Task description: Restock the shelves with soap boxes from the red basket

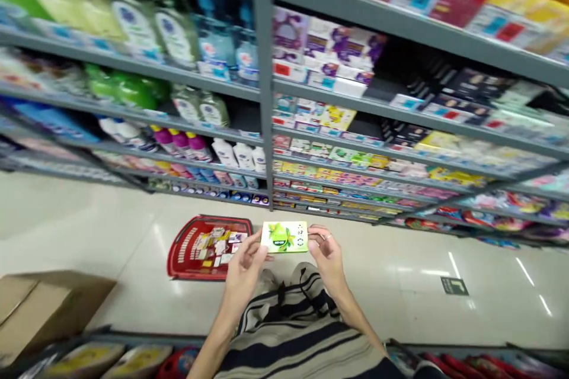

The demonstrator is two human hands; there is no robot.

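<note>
A green and white box with a leaf picture (284, 237), perhaps boxed soap, is held up level in front of my body. My left hand (245, 260) grips its left end between thumb and fingers. At the other end my right hand (326, 250) pinches it the same way, a ring on one finger. Below and left, a red shopping basket (178, 249) stands on the floor with several small boxes (220, 243) in it.
Shelves (263, 71) rise ahead, with pump bottles (173, 29) on the left and boxed goods (338, 47) on the right. A cardboard box (53, 302) stands at lower left. Slippers (133, 362) line a rack behind me. A sign (454, 285) lies on the shiny floor.
</note>
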